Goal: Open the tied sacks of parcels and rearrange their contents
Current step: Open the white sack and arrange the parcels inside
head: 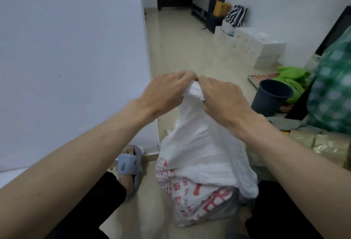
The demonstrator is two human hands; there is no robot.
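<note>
Left hand (167, 91), right hand (221, 99): fingers curled, both pinching gathered neck of white sack (199, 153), knuckles touching. Sack upright, long axis vertical, neck up; red print on lower part. Stands on beige tiled floor (176, 48) between person's legs. Dark bucket (270, 97) right; white boxes (252, 45) along far wall.

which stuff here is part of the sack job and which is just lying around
In the job: white sack, its bunched neck, left hand, right hand.

Lying about: dark bucket, green bag, striped bag, white boxes.
</note>
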